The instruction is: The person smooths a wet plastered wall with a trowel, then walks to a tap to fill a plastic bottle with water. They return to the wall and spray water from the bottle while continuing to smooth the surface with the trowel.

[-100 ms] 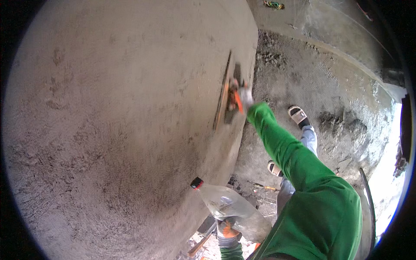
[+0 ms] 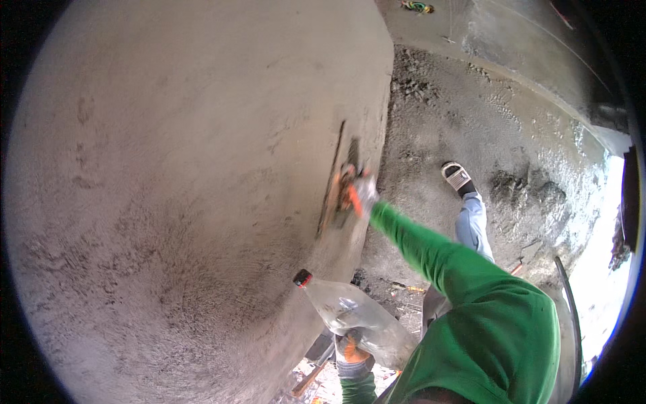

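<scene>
Wearing a grey-and-orange glove, my right hand [image 2: 362,192] is closed around the handle of a plastering trowel [image 2: 333,178]. The trowel's long, narrow blade lies along the grey plastered wall [image 2: 222,148], near its right-hand edge. Motion blurs this hand a little. Lower down, my left hand [image 2: 353,351], gloved alike, grips a large clear plastic bottle [image 2: 363,316] from below. The bottle is tilted, its dark, red-rimmed cap [image 2: 303,277] pointing up and left toward the wall. How much is inside it I cannot tell.
Rough, wet-looking floor [image 2: 431,135] runs along the wall, with dark mortar lumps [image 2: 531,192] on it. My sandalled foot [image 2: 457,176] stands there. A wooden-handled tool [image 2: 309,380] and scattered debris lie below my left hand. A dark curved hose or bar [image 2: 570,303] is at the right.
My right hand and the trowel have slid down along the wall, slightly leftward in the picture. The left hand still holds the bottle in nearly the same place.
</scene>
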